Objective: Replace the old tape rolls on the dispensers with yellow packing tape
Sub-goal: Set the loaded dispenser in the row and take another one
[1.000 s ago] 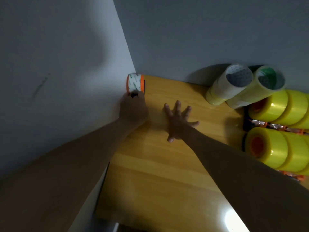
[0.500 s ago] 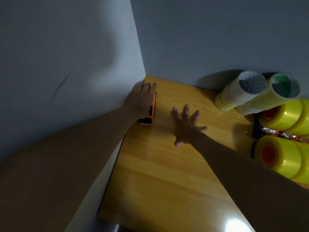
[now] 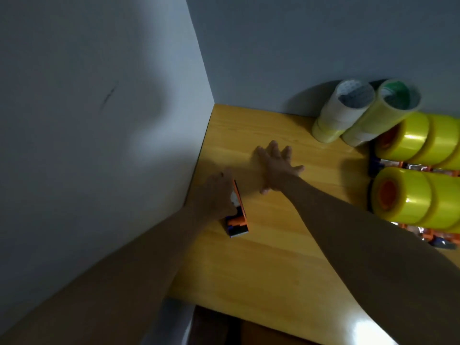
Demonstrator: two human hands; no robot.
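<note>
Hands: 2, left hand (image 3: 215, 195) and right hand (image 3: 275, 170).
Tape dispenser in hand: 1, orange dispenser (image 3: 237, 215), gripped by left hand.
Upright stacks of pale tape rolls against back wall: 2, left stack (image 3: 341, 113) and right stack (image 3: 380, 113); number of rolls per stack unclear.
Rows of bright yellow tape rolls lying on side at right: 2, upper row (image 3: 423, 140) and lower row (image 3: 418, 197); at least 2 rolls visible in each, more cut off by frame edge.
Wooden table (image 3: 261, 270): 1.
Walls meeting at corner: 2.
</note>
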